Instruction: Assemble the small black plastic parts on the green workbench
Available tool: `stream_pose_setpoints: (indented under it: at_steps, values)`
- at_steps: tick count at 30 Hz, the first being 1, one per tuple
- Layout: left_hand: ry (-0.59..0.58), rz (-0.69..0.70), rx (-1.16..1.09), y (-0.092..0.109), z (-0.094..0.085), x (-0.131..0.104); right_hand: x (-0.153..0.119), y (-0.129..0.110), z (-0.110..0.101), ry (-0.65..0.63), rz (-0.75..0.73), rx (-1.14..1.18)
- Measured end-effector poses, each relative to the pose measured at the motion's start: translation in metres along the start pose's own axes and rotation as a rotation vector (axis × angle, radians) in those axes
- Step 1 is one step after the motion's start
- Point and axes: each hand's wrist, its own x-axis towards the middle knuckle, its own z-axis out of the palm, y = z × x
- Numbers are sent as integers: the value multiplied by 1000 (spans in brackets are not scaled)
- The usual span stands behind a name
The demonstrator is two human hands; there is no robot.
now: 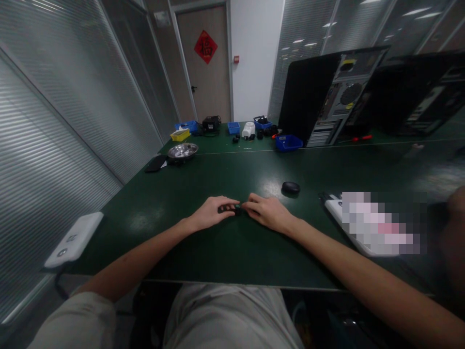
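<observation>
My left hand is closed around a small dark part with a bit of green on it, just above the green tabletop. Its thumb and fingers grip the part from the left, and the fingers hide much of it. From the right, my right hand meets the part's end with thumb and fingertips pinched together. What lies between those fingertips is too small to make out. A black, rounded, mouse-like object lies beyond my right hand.
A white device lies right, beside a partly visible person; another white device lies left. Further back are a metal bowl, a yellow tray, a blue bin, small black parts and a large computer case.
</observation>
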Motion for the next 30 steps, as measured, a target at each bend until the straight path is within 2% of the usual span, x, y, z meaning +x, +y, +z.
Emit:
stream_pose_setpoints:
  at_steps: [9, 18, 21, 23, 25, 28, 30]
  values:
    - [-8, 136, 149, 1, -2, -1, 0, -4, -7, -60, -35, -64]
    - [-77, 128, 305, 9, 7, -1, -1, -2, -3, -38, -34, -18]
    - [-82, 86, 310, 2, -1, 0, -2, -4, -4, -26, -8, 11]
    - [-67, 30, 331, -13, -16, -4, -2, -4, -5, -11, 16, 32]
    - [-28, -41, 395, -37, -42, -14, -3, -3, -6, 1, 30, 55]
    - [96, -190, 573, -85, -96, -43, -4, -3, -6, 5, 34, 71]
    - [206, -366, 715, -116, -138, -70, -4, -2, -6, 5, 34, 78]
